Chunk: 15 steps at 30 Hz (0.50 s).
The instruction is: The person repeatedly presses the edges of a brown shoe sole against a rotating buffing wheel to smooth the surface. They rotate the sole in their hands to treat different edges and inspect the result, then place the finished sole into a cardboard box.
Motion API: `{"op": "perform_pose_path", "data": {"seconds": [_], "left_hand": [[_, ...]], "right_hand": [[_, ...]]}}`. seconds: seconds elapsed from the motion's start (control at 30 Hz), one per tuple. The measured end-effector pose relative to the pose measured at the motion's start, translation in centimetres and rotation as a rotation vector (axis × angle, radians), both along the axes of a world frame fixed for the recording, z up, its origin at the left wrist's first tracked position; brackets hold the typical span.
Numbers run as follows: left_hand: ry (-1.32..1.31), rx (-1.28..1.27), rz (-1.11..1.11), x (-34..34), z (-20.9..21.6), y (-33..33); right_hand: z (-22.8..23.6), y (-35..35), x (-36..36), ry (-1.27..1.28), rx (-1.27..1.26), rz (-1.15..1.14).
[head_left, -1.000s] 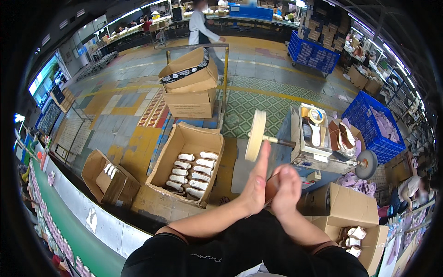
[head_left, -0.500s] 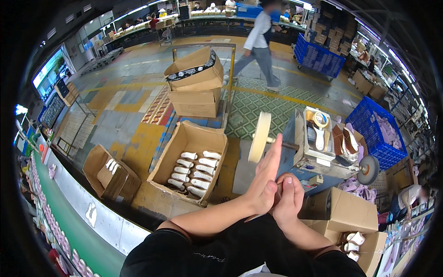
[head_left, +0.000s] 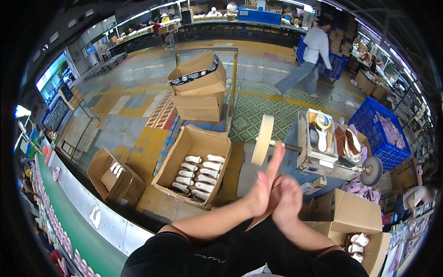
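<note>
Between my hands is a thin, flat brown piece, mostly covered; its exact kind cannot be made out, though it resembles a shoe sole. My right hand curls its fingers around the piece, slightly blurred. My left hand lies flat along the other side, fingers stretched forward and thumb raised. Just beyond the left fingertips stands a cream buffing wheel on the shaft of a bench machine. A white tray on the machine holds a tape roll and a white sole-shaped piece.
An open carton with rows of white-topped shoe pieces stands ahead left, a smaller carton beside it. Right are a dark grey wheel, blue crate and carton. A green conveyor runs left. A person walks beyond.
My right hand has shifted slightly against the left, and more of the brown piece shows below. The left thumb has lifted. The walking person has moved right, and the view has shifted slightly.
</note>
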<state>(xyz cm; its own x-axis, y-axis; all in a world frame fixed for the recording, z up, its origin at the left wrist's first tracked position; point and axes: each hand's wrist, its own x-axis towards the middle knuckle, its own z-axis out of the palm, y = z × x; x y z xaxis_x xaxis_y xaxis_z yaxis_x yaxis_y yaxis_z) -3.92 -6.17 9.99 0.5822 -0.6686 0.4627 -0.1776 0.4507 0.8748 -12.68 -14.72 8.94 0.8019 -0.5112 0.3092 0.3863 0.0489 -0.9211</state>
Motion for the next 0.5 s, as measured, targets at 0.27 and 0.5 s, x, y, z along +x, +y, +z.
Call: {"op": "perform_pose_path", "data": {"seconds": [0.27, 0.5], "left_hand": [[-0.323, 0.052, 0.269, 2.5, 1.9, -0.5], [-0.181, 0.253, 0.137, -1.0, -5.4, 2.3]], "right_hand": [[1.4, -1.0, 1.8, -0.108, -0.094, -0.138], [3.0, -7.4, 3.2, -0.252, 0.287, -0.146]]}}
